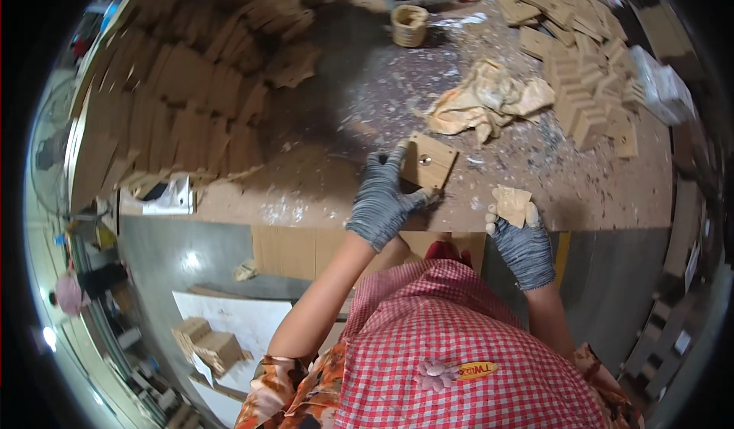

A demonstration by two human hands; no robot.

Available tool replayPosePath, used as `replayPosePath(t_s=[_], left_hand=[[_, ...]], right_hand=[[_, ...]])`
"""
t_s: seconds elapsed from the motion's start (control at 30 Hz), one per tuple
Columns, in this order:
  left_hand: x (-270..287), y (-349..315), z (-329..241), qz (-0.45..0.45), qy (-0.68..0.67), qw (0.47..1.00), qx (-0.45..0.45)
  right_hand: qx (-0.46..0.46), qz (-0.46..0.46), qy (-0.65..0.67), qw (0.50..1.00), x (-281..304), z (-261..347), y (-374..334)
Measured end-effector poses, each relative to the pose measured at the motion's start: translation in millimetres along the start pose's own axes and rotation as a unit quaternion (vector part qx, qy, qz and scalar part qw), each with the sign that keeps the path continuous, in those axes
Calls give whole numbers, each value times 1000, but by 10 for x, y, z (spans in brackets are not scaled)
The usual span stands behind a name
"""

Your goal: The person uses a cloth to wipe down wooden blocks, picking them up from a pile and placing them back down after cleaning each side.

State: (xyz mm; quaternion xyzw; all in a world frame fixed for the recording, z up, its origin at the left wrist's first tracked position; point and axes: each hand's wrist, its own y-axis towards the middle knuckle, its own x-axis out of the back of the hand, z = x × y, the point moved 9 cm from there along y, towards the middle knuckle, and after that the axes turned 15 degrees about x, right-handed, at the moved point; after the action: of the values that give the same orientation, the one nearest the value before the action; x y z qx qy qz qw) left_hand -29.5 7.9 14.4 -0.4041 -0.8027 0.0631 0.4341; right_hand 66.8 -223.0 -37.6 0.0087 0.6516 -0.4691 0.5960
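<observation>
The left hand (380, 199), in a grey knit glove, has its fingers (397, 157) closed over the edge of a square board (428, 161) lying flat on the bench (321, 192), a small round metal piece at the board's middle. The right hand (524, 242), also gloved, pinches a folded pad (511, 203) at the bench's near edge. A crumpled rag (489, 96) lies just behind the board, with stacked wooden blocks (589, 85) further right.

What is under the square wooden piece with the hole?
The square wooden piece lies on the workbench, which is speckled with pale dust. The left hand grips its near edge. Whatever lies directly beneath the wood is covered.
</observation>
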Motion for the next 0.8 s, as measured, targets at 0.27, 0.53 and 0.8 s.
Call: replayPosePath(t_s=[0.27,0.53,0.8], left_hand=[[-177,98,-125,-50,137,989,31],[-367,201,-189,-4,155,987,-35],[-373,440,-85,85,41,995,11]], right_hand=[[130,35,-168,977,-146,492,-239],[156,131,-184,962,-29,694,-387],[196,128,-287,929,-110,888,-412]])
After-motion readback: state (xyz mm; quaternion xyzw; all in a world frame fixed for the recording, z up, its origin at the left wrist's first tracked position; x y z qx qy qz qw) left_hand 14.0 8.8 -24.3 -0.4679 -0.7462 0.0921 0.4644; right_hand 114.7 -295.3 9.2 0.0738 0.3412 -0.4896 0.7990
